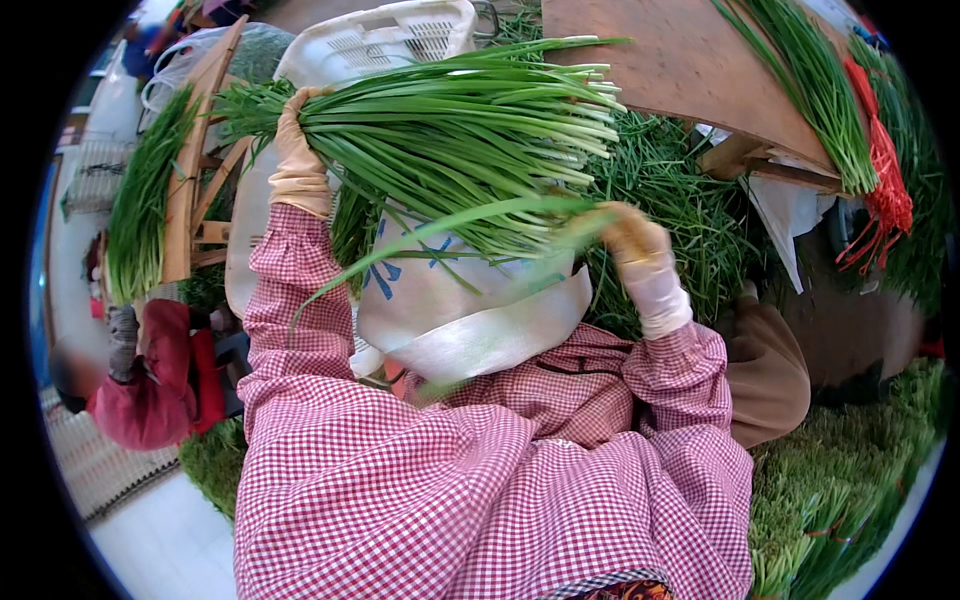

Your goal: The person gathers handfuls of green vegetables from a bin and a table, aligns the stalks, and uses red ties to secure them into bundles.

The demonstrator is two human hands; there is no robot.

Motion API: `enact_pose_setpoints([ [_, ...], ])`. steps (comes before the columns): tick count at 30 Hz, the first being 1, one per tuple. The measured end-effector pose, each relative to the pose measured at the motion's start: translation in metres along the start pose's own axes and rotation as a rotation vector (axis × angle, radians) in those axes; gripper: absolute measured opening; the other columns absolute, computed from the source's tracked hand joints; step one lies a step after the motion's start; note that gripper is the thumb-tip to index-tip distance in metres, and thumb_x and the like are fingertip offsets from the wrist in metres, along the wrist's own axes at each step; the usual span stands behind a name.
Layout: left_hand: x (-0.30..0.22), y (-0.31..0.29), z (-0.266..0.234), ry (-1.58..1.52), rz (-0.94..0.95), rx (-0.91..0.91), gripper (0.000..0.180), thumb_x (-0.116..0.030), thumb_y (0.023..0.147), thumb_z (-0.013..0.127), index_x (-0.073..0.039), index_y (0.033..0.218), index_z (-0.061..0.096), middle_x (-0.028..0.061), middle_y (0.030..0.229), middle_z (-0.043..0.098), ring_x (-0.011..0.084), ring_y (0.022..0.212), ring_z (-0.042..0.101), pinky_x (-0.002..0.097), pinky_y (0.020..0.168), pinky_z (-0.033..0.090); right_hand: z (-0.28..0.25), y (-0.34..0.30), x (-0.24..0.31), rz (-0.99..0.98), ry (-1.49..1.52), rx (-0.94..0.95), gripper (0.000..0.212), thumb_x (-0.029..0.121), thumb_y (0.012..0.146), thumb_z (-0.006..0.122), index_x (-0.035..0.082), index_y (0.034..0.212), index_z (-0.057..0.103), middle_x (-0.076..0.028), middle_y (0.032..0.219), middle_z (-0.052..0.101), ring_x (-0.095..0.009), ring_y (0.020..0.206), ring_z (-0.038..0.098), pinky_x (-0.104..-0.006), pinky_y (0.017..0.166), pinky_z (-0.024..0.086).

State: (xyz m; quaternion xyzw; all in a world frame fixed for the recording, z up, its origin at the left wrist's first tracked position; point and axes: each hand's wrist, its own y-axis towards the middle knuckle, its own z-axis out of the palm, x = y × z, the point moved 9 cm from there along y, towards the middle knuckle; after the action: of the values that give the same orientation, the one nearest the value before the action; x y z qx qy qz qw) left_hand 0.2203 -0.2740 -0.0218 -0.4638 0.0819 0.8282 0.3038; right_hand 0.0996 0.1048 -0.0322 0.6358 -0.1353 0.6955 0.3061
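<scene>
My gloved left hand (295,145) is wrapped round a thick bunch of garlic chives (460,125) near its leafy end. The bunch lies sideways, pale stem ends to the right. At those stem ends my gloved right hand (632,240), blurred by motion, has its fingers closed on a few loose garlic chive blades (450,217) that trail leftward in a long curve. Below the bunch, a white sheet with blue marks (480,340) covers my lap, and a few loose blades lie on it.
Behind the bunch stands a white plastic basket (420,35). A wooden board (650,60) at the upper right carries more chives (820,100) and red ties (880,150). Cut greens (680,200) heap beneath it. Another person (150,380) sits at the left beside a chive-laden plank (200,150).
</scene>
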Motion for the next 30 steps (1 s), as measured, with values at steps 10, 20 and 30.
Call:
enact_pose_setpoints([
  [10,0.003,0.002,-0.015,-0.026,-0.043,0.200,0.019,-0.016,0.087,0.048,0.001,0.090,0.057,0.0114,0.090,0.061,0.0216,0.086,0.058,0.0341,0.080,0.049,-0.139,-0.059,-0.042,0.233,0.399,-0.612,0.023,0.029,0.083,0.060,0.008,0.092,0.059,-0.001,0.076,0.056,-0.011,0.072,0.054,-0.0291,0.072,0.048],
  [20,-0.028,-0.051,-0.002,0.106,0.224,0.188,0.015,-0.016,0.087,0.050,-0.002,0.090,0.056,0.0098,0.095,0.059,0.0183,0.088,0.057,0.0306,0.081,0.049,-0.007,0.062,-0.051,0.410,0.386,0.083,0.044,0.022,0.077,0.066,0.002,0.113,0.053,-0.005,0.107,0.058,-0.014,0.096,0.052,-0.0253,0.089,0.037],
  [30,-0.045,-0.078,0.085,-0.241,0.132,0.423,0.010,-0.015,0.086,0.047,-0.006,0.090,0.049,0.0036,0.088,0.055,0.0165,0.089,0.052,0.0390,0.100,0.033,0.039,0.033,-0.005,0.331,0.522,0.122,0.034,0.016,0.076,0.067,0.004,0.106,0.057,-0.006,0.100,0.060,-0.015,0.088,0.056,-0.0269,0.078,0.047],
])
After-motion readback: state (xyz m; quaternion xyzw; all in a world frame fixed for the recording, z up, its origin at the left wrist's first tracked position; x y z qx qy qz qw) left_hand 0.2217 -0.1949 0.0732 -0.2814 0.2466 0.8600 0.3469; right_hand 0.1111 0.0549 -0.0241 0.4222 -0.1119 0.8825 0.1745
